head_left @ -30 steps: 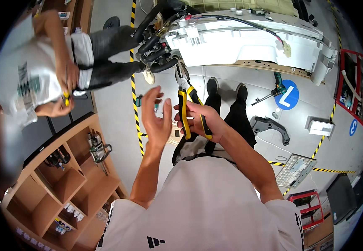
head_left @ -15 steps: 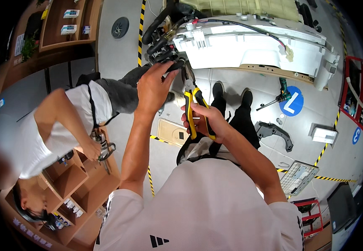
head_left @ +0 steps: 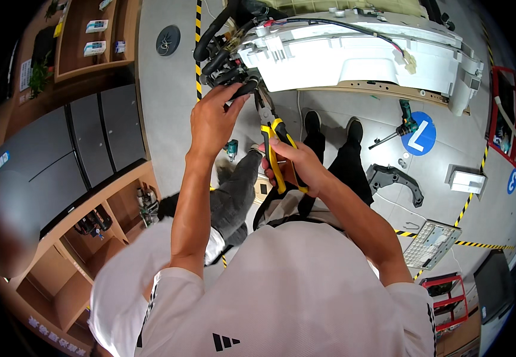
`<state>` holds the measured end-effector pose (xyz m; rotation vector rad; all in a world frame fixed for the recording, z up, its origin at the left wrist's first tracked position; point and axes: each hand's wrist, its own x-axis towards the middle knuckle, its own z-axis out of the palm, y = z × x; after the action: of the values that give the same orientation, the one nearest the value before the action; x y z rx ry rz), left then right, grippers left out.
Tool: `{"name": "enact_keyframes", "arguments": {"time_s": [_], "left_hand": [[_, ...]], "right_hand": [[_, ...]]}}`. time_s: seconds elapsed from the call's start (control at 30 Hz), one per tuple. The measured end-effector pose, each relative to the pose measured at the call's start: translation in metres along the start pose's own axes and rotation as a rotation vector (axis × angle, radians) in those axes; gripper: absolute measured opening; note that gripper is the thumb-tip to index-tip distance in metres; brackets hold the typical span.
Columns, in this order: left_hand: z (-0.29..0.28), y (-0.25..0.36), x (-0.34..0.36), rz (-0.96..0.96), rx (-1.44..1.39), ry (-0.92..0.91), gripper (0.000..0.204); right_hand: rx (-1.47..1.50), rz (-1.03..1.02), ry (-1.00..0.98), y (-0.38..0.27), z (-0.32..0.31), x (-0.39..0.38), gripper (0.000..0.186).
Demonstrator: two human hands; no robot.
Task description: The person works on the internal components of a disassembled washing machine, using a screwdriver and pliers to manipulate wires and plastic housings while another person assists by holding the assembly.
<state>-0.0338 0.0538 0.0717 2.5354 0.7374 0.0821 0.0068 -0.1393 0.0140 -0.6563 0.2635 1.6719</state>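
My right hand (head_left: 305,166) is closed around the yellow-and-black handles of long-nose pliers (head_left: 267,116), whose handles stand apart. The pliers' jaws point away from me and reach up to the end of a black foam-covered hose (head_left: 246,88); whether they grip it I cannot tell. My left hand (head_left: 213,124) pinches that hose between thumb and fingers, just left of the jaws. The hose belongs to a cluster of black hoses (head_left: 213,59) at the left end of a large white plastic appliance housing (head_left: 353,62).
A co-worker in a white shirt (head_left: 127,288) bends close by my left arm. On the floor are a green cordless drill (head_left: 409,122), a black bracket (head_left: 397,181) and a white perforated panel (head_left: 430,245). Wooden shelving (head_left: 70,262) lines the left; a red rack (head_left: 504,119) stands right.
The co-worker has moved from the shelving toward my left side, now partly behind my arm. The pliers and both my hands stay at the hose, and the view has shifted slightly.
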Motion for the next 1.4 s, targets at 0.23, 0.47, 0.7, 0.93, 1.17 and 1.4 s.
{"name": "enact_keyframes", "arguments": {"time_s": [0.23,0.47,0.7,0.93,1.17,1.4], "left_hand": [[-0.001,0.000,0.000,0.010,0.000,0.001,0.026],[-0.002,0.003,-0.001,0.001,0.032,-0.026,0.029],[-0.006,0.001,0.005,0.082,0.143,-0.112,0.031],[-0.012,0.004,0.010,0.089,0.170,-0.160,0.028],[-0.013,0.004,0.012,0.061,0.150,-0.180,0.027],[-0.012,0.005,0.011,0.074,0.159,-0.161,0.027]], "right_hand": [[-0.056,-0.014,0.056,0.001,0.003,0.000,0.046],[-0.181,-0.078,0.124,0.012,0.011,0.005,0.047],[-0.258,-0.130,0.204,0.019,0.016,0.009,0.039],[-0.398,-0.188,0.323,0.028,0.023,0.014,0.040],[-0.615,-0.323,0.407,0.036,0.017,0.020,0.045],[-0.648,-0.319,0.415,0.029,0.018,0.015,0.046]]}}
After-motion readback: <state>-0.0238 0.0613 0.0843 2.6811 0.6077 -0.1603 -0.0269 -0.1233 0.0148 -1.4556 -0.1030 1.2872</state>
